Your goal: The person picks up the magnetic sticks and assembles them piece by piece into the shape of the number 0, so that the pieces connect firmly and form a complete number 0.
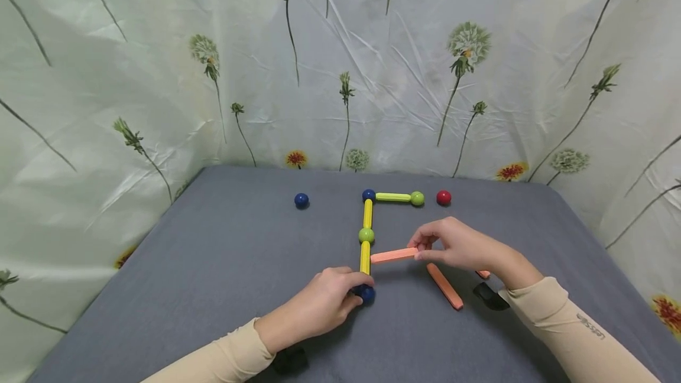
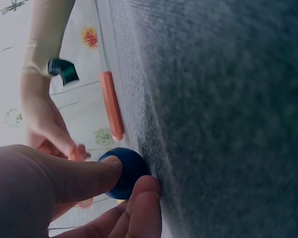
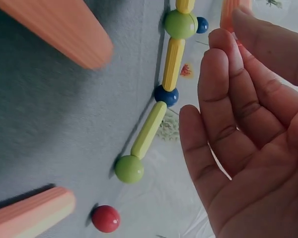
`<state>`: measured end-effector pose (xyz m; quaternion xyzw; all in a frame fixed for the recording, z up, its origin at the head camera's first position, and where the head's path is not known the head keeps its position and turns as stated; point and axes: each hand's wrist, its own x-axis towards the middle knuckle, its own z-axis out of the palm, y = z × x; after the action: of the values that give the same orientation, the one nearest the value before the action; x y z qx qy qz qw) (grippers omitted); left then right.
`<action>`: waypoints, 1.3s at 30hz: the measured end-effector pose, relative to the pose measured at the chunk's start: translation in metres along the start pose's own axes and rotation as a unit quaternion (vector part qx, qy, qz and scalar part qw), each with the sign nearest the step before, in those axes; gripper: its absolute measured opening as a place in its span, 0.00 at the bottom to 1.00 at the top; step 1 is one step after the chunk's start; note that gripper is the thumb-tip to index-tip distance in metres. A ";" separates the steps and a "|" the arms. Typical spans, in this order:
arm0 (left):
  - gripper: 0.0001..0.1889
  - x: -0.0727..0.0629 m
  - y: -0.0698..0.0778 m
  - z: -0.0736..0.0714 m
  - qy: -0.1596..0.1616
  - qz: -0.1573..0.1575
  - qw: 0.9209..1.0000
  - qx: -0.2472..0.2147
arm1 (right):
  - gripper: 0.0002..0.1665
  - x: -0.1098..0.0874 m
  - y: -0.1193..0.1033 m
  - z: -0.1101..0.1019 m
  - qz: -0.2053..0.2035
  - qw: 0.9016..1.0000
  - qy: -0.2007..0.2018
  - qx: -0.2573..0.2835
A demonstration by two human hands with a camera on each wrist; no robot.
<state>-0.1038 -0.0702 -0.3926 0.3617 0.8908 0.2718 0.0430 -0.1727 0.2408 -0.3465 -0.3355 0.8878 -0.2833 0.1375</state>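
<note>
A grey cloth surface (image 1: 229, 253) meets a flowered curtain (image 1: 159, 58). Nearest, the left hand (image 1: 324, 300) pinches a navy ball (image 1: 367, 294) between thumb and fingers. A loose orange stick (image 1: 445, 286) lies just nearer than the right hand (image 1: 452, 245), whose thumb and fingertips pinch the held orange stick (image 1: 393, 255) at its right end; its free end points left, beside the nearer of 2 yellow sticks (image 1: 365, 257), contact unclear. Beyond lie a green ball (image 1: 366, 235) and, farther, a red ball (image 1: 444, 197).

Glossy balls (image 1: 444, 197), ribbed sticks (image 1: 393, 255), seemingly matt cloth (image 1: 229, 253)
</note>
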 end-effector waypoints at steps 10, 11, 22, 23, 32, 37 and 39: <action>0.16 0.002 -0.006 0.002 -0.001 0.019 1.000 -0.008 | 0.05 -0.027 -0.007 0.023 0.022 0.998 -0.019 0.053; 0.16 0.002 -0.006 0.002 -0.001 0.017 1.000 -0.007 | 0.06 -0.029 -0.007 0.025 0.022 0.998 -0.019 0.056; 0.16 0.001 -0.006 0.001 0.000 0.018 1.000 -0.016 | 0.04 -0.044 -0.005 0.042 0.002 0.998 0.003 0.061; 0.16 0.001 -0.006 0.001 0.002 0.021 1.000 -0.015 | 0.04 -0.045 -0.005 0.043 -0.002 0.998 0.006 0.057; 0.15 0.001 -0.007 0.002 0.001 0.021 1.000 -0.016 | 0.06 -0.047 -0.006 0.048 0.003 0.998 0.004 0.059; 0.15 0.001 -0.008 0.002 0.006 0.031 0.999 -0.016 | 0.06 -0.046 -0.004 0.051 -0.002 0.998 0.004 0.067; 0.15 0.001 -0.008 0.002 0.007 0.032 0.999 -0.014 | 0.05 -0.046 -0.004 0.053 -0.011 0.998 0.006 0.068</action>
<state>-0.1085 -0.0730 -0.3982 0.3871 0.8754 0.2878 0.0333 -0.1137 0.2479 -0.3838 -0.3331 0.8637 -0.3464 0.1519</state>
